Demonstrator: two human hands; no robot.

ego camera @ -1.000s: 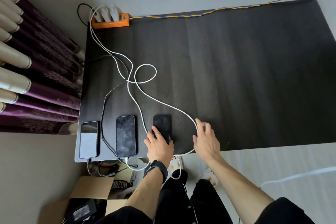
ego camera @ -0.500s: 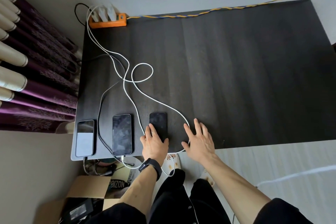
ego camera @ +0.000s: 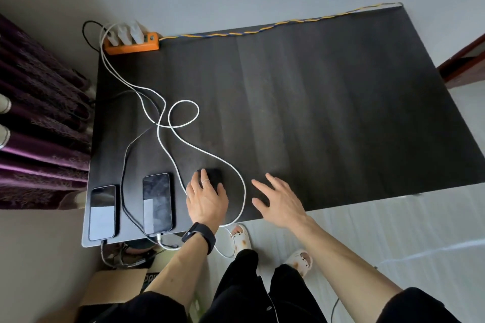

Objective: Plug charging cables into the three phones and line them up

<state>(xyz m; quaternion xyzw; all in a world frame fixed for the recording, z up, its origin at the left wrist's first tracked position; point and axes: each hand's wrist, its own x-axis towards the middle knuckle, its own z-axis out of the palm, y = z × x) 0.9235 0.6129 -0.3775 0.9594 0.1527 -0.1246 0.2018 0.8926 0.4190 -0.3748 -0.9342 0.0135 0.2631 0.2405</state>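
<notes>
Three phones lie along our near table [ego camera: 315, 113] edge: left phone [ego camera: 102, 212], middle phone [ego camera: 157, 203], and right phone [ego camera: 214, 177] under our flat, open left hand [ego camera: 207, 202]. Our right hand [ego camera: 280, 199] hovers spread, empty, beside the white cable [ego camera: 242, 191].

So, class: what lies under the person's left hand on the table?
The left hand lies flat on a dark phone, whose far end shows past the fingers. The phone's near end and charging port are covered, so whether a cable is plugged in cannot be seen.
</notes>
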